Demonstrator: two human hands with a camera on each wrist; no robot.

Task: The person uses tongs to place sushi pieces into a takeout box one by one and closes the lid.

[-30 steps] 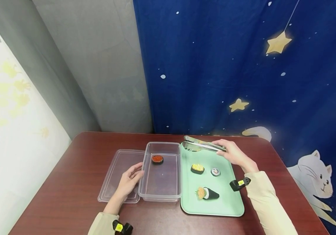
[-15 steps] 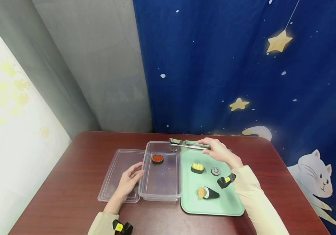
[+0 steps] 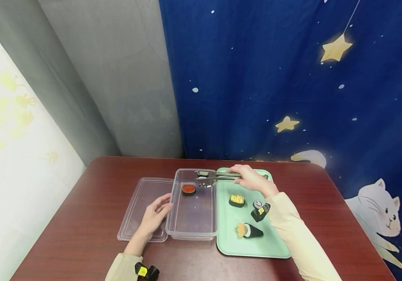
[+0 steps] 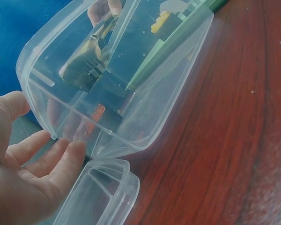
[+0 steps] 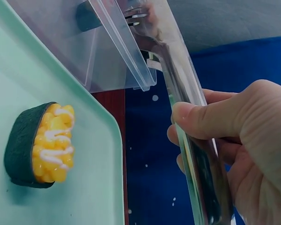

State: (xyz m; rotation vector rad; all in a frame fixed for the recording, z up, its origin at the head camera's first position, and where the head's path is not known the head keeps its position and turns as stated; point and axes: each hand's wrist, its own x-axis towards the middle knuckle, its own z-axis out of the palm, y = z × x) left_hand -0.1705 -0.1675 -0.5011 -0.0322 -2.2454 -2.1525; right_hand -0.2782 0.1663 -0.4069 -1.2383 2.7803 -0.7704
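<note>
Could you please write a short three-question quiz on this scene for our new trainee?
1. Multiple choice: what does the right hand hold?
A) a wooden spoon
B) shiny metal tongs
C) a paper cup
2. True or false: the red-topped, black-wrapped sushi piece sits inside the clear rectangular plastic container.
3. Count: how many sushi pieces show on the pale green rectangular tray in the head view?

Key:
1. B.
2. True.
3. Three: the yellow-topped, black-wrapped piece, the small round roll and the black cone-shaped roll.
</note>
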